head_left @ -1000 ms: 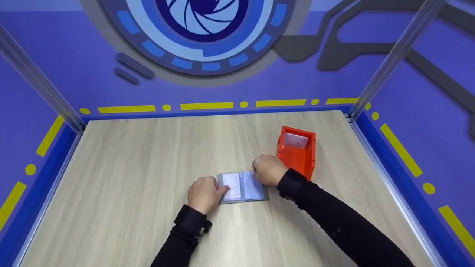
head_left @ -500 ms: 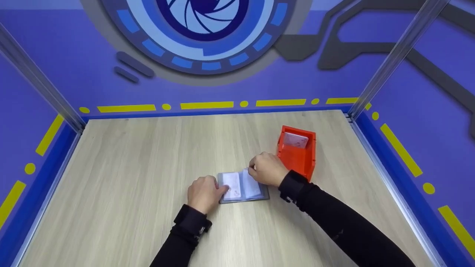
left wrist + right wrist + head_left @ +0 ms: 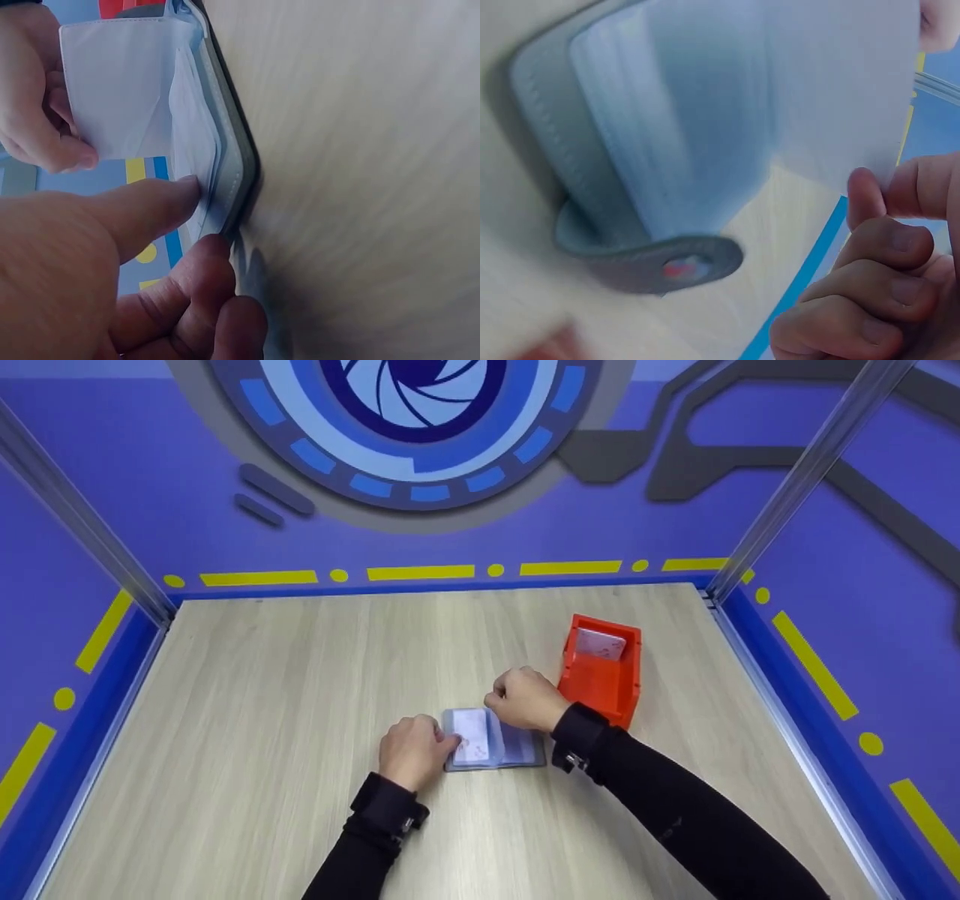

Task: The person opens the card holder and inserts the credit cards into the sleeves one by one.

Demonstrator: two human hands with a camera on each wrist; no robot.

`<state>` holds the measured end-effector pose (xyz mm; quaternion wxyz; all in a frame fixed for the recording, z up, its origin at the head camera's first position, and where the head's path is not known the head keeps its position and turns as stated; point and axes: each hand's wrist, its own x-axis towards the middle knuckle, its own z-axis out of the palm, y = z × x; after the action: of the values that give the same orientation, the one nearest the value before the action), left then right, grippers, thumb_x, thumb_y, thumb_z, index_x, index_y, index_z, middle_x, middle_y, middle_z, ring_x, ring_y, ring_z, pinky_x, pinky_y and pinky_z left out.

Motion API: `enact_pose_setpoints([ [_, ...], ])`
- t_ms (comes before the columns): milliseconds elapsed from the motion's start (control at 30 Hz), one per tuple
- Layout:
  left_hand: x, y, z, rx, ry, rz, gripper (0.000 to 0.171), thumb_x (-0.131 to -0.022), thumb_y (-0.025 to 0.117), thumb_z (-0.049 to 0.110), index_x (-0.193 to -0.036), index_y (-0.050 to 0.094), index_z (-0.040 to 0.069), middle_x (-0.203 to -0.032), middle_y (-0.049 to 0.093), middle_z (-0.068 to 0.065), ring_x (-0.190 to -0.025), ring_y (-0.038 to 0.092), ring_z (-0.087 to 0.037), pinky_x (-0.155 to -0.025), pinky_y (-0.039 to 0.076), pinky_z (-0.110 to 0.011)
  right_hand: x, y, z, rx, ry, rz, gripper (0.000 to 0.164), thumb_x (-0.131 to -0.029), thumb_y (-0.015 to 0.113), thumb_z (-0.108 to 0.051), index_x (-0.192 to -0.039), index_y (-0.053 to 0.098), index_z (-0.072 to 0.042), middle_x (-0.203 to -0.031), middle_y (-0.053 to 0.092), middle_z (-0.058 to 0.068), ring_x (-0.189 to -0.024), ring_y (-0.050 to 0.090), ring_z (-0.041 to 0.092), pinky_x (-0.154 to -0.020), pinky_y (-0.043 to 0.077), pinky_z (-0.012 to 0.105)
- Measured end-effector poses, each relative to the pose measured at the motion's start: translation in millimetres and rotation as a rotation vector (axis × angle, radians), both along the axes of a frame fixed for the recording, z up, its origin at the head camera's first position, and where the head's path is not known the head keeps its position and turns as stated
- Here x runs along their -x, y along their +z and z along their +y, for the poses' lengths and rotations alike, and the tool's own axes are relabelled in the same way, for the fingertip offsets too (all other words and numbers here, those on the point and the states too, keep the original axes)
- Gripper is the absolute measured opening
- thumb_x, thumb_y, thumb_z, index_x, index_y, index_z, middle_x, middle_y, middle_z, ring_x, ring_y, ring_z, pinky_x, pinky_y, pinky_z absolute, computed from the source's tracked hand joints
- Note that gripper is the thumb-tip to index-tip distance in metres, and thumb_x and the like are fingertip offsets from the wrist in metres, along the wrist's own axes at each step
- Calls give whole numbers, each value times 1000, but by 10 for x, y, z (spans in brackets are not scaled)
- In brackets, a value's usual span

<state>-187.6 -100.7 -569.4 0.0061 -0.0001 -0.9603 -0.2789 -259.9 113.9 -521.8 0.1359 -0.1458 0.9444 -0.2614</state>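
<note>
A grey card holder (image 3: 534, 750) lies spread open on the table, with a white patterned card (image 3: 470, 736) in its left-hand sleeve. My left hand (image 3: 411, 752) holds its left edge, thumb on the stacked sleeves and forefinger at the cover's rim. Between thumb and forefinger, my right hand (image 3: 529, 699) pinches the outer corner of a plastic sleeve page (image 3: 116, 90), which stands raised from the holder. In the right wrist view, a strap with a snap button (image 3: 686, 268) sticks out from the cover, and more clear sleeves (image 3: 697, 112) lie beneath the raised page.
A red open bin (image 3: 600, 682) stands just beyond my right hand. One patterned card (image 3: 601, 644) leans against its back wall. Blue printed panels (image 3: 420, 540) enclose the wooden table (image 3: 285, 682) at the back and sides.
My right hand has moved leftward, lifting the sleeve page off the right side and turning it toward the middle. My left hand has stayed on the holder's left edge.
</note>
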Motion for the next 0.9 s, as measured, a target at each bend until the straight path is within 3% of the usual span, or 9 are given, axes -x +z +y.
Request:
enact_pose_setpoints([
  [233,8,15,3,-1,-10,-1,44,-91,88,37,-64,58,18,-65,56,4,-59,50,-16,-54,35,-32,52,24,-127,38,2,-66,48,-105,61,-29,-59,51,-21,-56,39,-8,-55,40,14,-58,31,31],
  [467,11,8,-9,-6,-14,10,49,-93,83,28,-59,49,21,-62,49,5,-57,46,-17,-55,33,-35,61,-66,-267,69,34,-94,42,-103,63,-26,-62,63,-21,-55,49,-10,-53,44,10,-54,33,26],
  [700,33,24,-13,17,7,38,44,-98,77,25,-59,58,20,-66,61,-1,-60,54,-21,-58,42,-41,56,-182,-391,32,87,-44,45,-99,66,-22,-56,51,-23,-52,41,-13,-49,40,8,-52,31,25],
  [900,23,27,-7,7,6,25,45,-99,77,26,-59,57,19,-65,59,0,-59,51,-20,-56,38,-38,53,-249,-406,24,106,-57,40,-99,67,-22,-60,62,-21,-52,46,-13,-49,43,7,-52,33,25],
])
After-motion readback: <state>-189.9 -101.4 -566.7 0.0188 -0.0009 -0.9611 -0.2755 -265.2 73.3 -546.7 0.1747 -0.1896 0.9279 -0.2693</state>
